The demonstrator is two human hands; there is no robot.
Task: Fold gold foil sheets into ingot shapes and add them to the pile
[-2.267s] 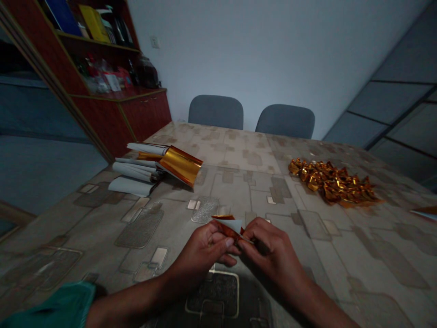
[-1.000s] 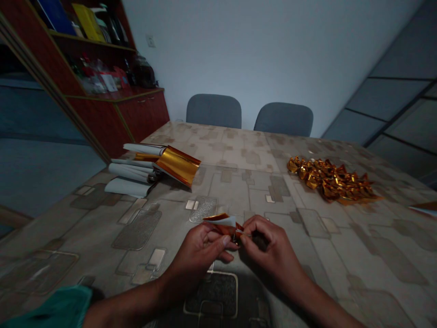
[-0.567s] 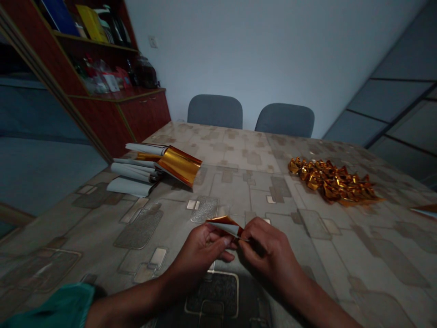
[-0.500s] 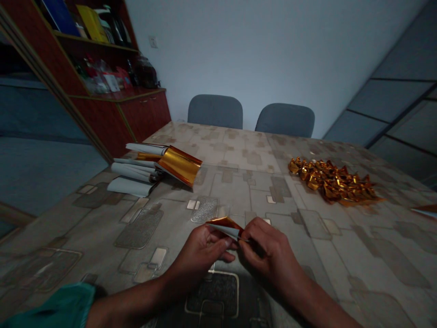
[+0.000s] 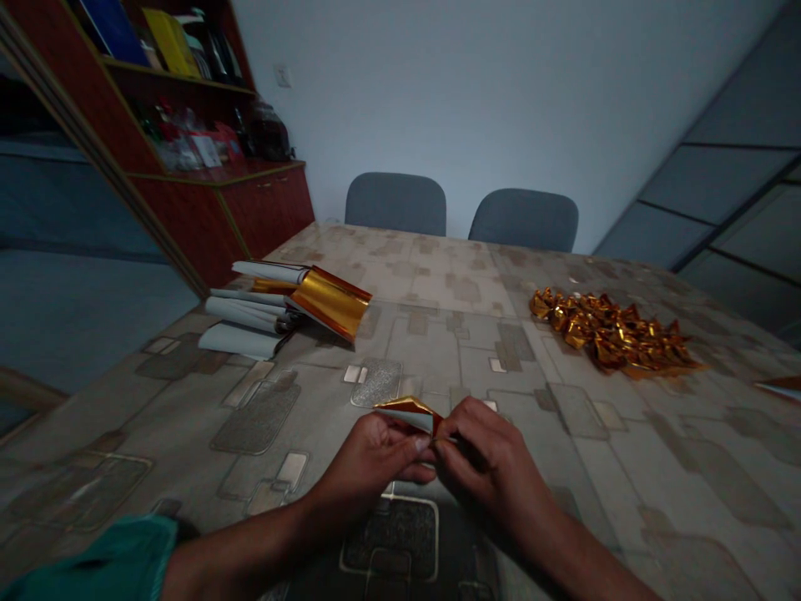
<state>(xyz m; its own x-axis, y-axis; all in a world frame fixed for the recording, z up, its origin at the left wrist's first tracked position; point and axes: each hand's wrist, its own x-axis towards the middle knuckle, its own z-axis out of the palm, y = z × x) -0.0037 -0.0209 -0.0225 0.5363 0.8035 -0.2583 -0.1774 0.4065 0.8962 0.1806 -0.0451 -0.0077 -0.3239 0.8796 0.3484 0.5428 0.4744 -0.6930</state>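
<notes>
Pinching from either side, the left hand (image 5: 369,467) and right hand (image 5: 494,463) hold a small folded, white-lined gold foil piece (image 5: 408,413).

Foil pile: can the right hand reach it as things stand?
Probably yes: nothing shows between the right hand and the pile, but that hand is pinching a folded foil and would need to release it.

The light is dim and bluish, falling flat on the wall (image 5: 476,92) from no visible source. The left hand (image 5: 372,463) and right hand (image 5: 491,459) look underexposed, the folded foil (image 5: 406,413) glints faintly, shadow darkens the counter (image 5: 688,467) below them, and wide-lens distortion bends the edges.
</notes>
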